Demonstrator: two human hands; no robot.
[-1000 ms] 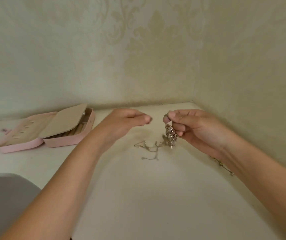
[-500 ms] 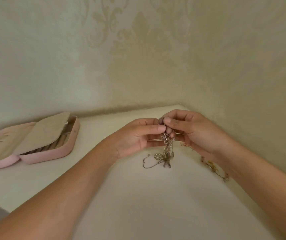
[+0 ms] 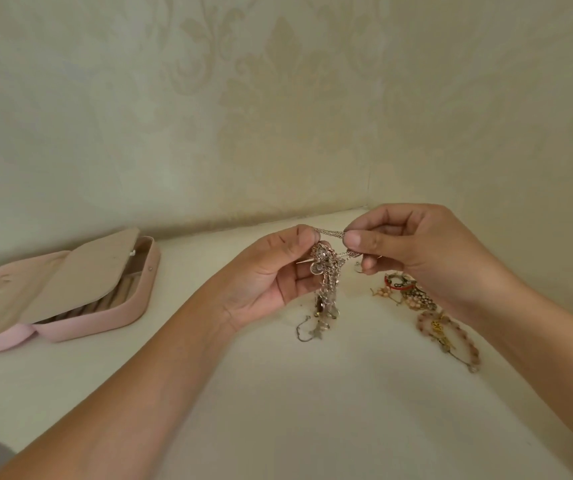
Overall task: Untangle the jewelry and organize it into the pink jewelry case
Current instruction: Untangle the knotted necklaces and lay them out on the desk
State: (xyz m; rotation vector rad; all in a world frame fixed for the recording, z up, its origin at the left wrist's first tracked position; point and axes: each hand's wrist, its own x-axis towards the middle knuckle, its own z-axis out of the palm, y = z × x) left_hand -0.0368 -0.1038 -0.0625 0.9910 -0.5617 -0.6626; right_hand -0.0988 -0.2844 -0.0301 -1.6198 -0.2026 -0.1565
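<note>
Since half a second ago: hands parted sideways, and one fine strand (image 3: 330, 233) now runs taut between them; a second ago the left hand held nothing.

Item 1. Table (image 3: 313, 410), white, bare at six o'clock between the forearms.

Item 2. Chain tangle (image 3: 326, 271), silvery, centre of view, raised, with its tail trailing to the table at six o'clock. Left hand (image 3: 271, 275) pinches its ornamented knot between thumb and curled fingers. Right hand (image 3: 416, 251), at three o'clock of the knot, pinches the strand between thumb and forefinger. Handling, judged: light, limp, slippery, fine links likely to kink or snap under a hard pull. Best held at the knot, easing one strand out close to it.

Item 3. Beaded pieces (image 3: 413, 296), at four o'clock of the tangle, partly under the right wrist: red, peach and pink beads, heaped. Count cannot be told.

Item 4. Pink jewelry case (image 3: 105, 306), at nine o'clock, well apart, open flat. Right half: beige padded rolls, partly covered by a beige flap (image 3: 80, 275). Left half blurred. No jewelry visible inside.

Item 5. Wall (image 3: 278, 116), patterned, at twelve o'clock.
</note>
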